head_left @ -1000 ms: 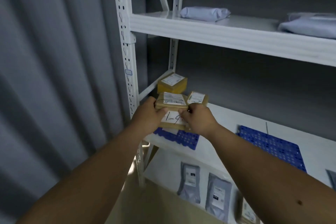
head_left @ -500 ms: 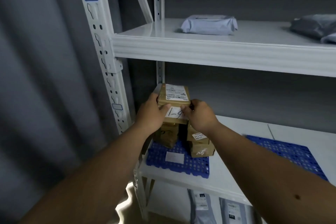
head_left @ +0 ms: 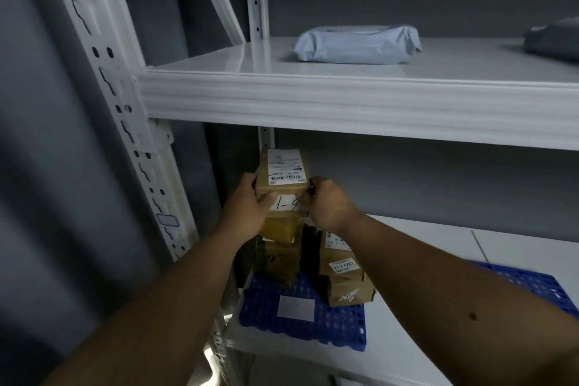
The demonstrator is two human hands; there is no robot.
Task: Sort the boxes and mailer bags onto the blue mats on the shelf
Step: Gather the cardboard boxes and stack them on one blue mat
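The boxes (head_left: 283, 178) are matt brown cardboard with smooth white paper labels; the shelf (head_left: 360, 103) is white painted metal with a slight sheen, its upright (head_left: 103, 72) punched with slots; the blue mat (head_left: 332, 329) is perforated plastic; the mailer bag (head_left: 357, 44) is soft, faintly glossy grey plastic film

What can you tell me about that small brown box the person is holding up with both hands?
The cardboard box is small and brown, apparently plain cardboard. A white shipping label with a barcode covers most of its top, and a white sticker on its near side bears handwriting, something like "1-9", partly covered. The left hand grips its left end and the right hand its right end, holding it roughly level above other brown boxes stacked on the blue mat, just under the upper shelf.
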